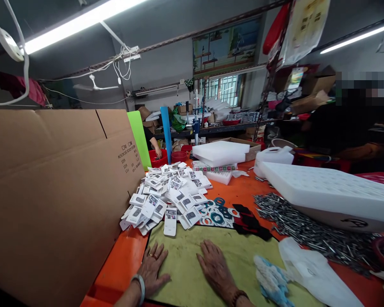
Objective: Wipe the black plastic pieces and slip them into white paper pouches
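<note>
My left hand (152, 268) lies flat on a yellow-green cloth (182, 256), fingers spread, a ring on one finger and a bangle at the wrist. To its right my right hand (215, 265) rests palm down on the same cloth, fingers stretched out. Neither holds anything. Just beyond the cloth is a heap of small white printed boxes (153, 204), one of them overlapping the cloth's far edge. Beside the heap lie several white and dark teal rings (217, 217) and a black and red fabric piece (248, 221). A crumpled blue and white cloth (270, 279) sits right of my right hand.
A tall cardboard box (57, 192) walls off the left side. On the right are a pile of metal rods (304, 230), a white foam tray (339, 192) and a plastic bag (316, 268). Across the table, another person's hand (158, 152) reaches into a red basin (158, 162).
</note>
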Tool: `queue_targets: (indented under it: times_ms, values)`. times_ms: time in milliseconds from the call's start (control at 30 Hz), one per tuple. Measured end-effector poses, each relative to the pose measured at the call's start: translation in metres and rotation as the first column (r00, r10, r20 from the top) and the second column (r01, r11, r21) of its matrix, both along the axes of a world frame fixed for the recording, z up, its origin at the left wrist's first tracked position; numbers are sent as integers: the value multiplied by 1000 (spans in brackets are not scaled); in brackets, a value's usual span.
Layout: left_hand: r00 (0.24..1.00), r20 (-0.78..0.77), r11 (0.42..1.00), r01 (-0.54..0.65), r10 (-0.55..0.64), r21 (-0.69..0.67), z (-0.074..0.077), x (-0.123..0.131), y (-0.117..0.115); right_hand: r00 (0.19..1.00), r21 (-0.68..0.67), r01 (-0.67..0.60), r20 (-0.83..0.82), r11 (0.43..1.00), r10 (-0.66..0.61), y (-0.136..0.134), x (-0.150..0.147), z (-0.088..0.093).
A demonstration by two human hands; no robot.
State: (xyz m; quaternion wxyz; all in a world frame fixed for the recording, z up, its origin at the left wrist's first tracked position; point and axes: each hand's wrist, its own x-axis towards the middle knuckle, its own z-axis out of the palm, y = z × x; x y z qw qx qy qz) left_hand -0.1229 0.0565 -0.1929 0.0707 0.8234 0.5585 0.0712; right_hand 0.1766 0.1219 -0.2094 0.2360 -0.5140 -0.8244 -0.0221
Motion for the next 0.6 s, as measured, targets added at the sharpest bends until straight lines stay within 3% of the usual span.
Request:
queue_targets:
  times_ms: [300, 500, 600]
  values:
    - [1000, 7, 998, -9, 9, -68, 7, 1, -1, 1000, -46, 0, 5, 999, 0, -4, -2, 10]
    - [1000, -3, 1000, 8, -8, 23, -1, -1, 0, 1000, -39, 5, 12, 999, -5, -5, -3, 12]
    - [1000, 0, 1000, 9, -9, 10, 3, 0, -1, 1000, -50, 9, 24, 999, -8, -7, -4, 19]
